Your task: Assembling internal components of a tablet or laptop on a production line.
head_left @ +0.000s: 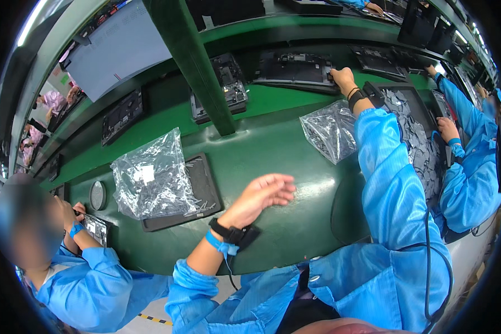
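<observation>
My right hand [344,79] reaches to the far side of the bench and is closed on the right edge of a black laptop base [294,70], whose inner side faces up. The laptop base lies on the green strip behind the worktop. My left hand [261,195] hangs over the middle of the green worktop [273,239], holding nothing, its fingers stretched and a little bent. It is nearest to a dark tray [212,195] that carries a clear plastic bag [150,175] of small grey parts. Dark bands circle both my wrists.
Another clear bag [331,131] lies near my right forearm. A tray of grey pieces [412,133] stands right of that arm. A green post [192,61] rises ahead, beside an open laptop base [228,83]. Co-workers sit left [89,278] and right [467,150]; a round dish [97,195] is at left.
</observation>
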Demonstrator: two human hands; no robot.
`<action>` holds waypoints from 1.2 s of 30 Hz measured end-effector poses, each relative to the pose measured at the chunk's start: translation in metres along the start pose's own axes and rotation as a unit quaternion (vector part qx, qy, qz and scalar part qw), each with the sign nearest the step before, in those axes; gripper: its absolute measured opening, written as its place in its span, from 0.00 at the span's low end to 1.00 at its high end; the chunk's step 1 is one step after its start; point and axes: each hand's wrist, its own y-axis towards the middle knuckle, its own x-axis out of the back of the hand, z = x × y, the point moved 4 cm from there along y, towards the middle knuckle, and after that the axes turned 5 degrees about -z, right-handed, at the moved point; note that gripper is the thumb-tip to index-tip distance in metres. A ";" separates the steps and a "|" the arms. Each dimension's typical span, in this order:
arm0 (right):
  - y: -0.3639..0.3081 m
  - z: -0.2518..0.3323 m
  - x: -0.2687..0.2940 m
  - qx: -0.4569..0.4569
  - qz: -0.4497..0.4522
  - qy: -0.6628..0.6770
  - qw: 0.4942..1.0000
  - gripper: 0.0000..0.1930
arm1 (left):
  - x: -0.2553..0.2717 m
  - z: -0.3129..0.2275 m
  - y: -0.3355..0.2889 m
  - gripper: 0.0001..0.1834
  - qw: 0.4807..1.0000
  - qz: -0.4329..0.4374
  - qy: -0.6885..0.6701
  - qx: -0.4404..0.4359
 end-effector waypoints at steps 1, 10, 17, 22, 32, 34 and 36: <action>0.008 -0.023 0.006 -0.052 -0.013 0.122 0.991 0.17 | 0.005 0.000 0.019 0.17 0.999 -0.003 -0.048 0.005; -0.235 0.093 0.075 0.037 0.039 0.441 0.896 0.39 | -0.018 -0.051 0.086 0.27 0.951 -0.212 -0.203 -0.095; -0.396 0.055 0.121 0.058 0.009 0.480 0.875 0.35 | -0.011 -0.037 0.090 0.13 0.891 -0.328 -0.151 -0.274; -0.363 0.030 0.177 0.193 -0.018 0.383 0.903 0.15 | 0.000 -0.016 -0.002 0.17 0.930 -0.303 -0.070 -0.196; -0.399 0.108 0.104 0.656 0.138 -0.075 0.738 0.15 | -0.007 0.059 -0.090 0.15 0.930 -0.359 -0.036 -0.073; -0.402 0.095 0.086 0.656 0.140 -0.142 0.728 0.18 | -0.003 0.059 -0.090 0.16 0.929 -0.362 -0.022 -0.074; -0.404 0.089 0.077 0.671 0.112 -0.218 0.700 0.20 | 0.002 0.053 -0.089 0.18 0.945 -0.308 0.081 -0.074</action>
